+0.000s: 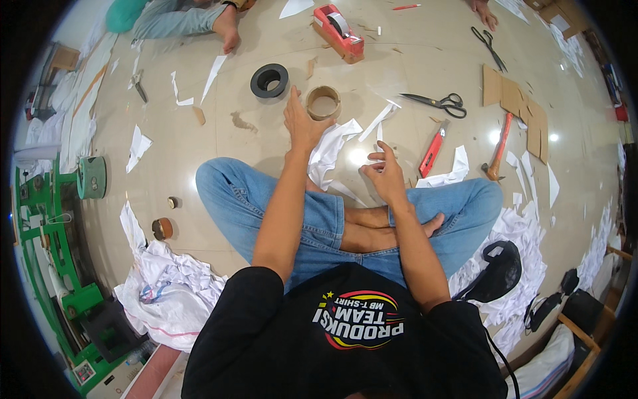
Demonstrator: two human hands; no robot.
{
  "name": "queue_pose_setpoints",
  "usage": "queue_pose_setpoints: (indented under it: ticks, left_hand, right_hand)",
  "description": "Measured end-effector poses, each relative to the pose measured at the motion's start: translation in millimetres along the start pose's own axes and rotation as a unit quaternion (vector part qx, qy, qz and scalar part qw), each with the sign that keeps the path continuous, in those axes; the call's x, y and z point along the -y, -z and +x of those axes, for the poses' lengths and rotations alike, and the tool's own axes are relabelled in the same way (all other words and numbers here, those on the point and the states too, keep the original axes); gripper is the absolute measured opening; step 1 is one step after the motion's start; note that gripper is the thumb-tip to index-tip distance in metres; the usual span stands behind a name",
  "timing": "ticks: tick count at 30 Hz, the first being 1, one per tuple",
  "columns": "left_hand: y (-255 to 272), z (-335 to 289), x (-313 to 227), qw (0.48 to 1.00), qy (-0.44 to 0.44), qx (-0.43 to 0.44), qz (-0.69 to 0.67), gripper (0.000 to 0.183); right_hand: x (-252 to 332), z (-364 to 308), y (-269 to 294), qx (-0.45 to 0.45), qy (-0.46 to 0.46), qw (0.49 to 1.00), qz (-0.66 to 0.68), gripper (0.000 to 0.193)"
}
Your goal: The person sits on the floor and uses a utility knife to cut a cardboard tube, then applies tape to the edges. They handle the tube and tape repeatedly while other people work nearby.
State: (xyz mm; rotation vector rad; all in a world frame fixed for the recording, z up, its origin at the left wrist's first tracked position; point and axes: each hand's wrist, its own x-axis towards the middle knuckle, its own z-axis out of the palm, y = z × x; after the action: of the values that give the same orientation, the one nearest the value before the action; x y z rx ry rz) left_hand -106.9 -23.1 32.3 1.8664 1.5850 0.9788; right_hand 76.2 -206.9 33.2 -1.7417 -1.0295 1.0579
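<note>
Seated cross-legged on the floor, I have my left hand (305, 125) stretched out with fingers and thumb apart. It is right beside a brown tape roll (323, 103); whether it touches the roll, I cannot tell. Just beyond the fingers lies a black flanged ring (269, 81). My right hand (386, 174) hovers over the floor in front of my shins, fingers spread and nothing in them. White fabric scraps (330, 149) lie between the two hands. To the right of my right hand are a red box cutter (434, 150) and black-handled scissors (438, 104).
A red tape dispenser (339, 33) stands ahead. Further right lie a hammer (498, 146), cardboard pieces (512, 93) and more scissors (489, 48). Fabric heaps (179, 276) flank me. Another person's foot (226, 30) and a hand (485, 14) show at the far edge.
</note>
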Motion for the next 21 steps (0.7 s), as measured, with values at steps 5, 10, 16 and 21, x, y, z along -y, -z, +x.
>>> queue_pose_setpoints:
  ticks: [5,10,16,21]
  left_hand:
    - [-5.3,6.8,3.9,0.999,-0.002,0.031,0.036,0.118]
    - [-12.5,4.8,0.3,1.000,0.022,0.006,0.016,0.118]
    - [-10.4,-7.4,-9.4,0.996,0.084,0.013,0.004,0.134]
    - [0.1,-11.8,-23.7,0.987,0.142,0.069,0.027,0.143]
  right_hand:
    - [-0.8,-0.6,0.0,0.013,-0.016,1.000,0.007,0.078]
    - [3.0,-1.1,-1.6,0.008,-0.018,1.000,-0.002,0.075]
    - [-2.5,0.4,-3.6,-0.014,-0.008,0.999,-0.030,0.043]
    - [-10.9,0.3,-6.2,-0.029,-0.023,0.999,-0.038,0.029]
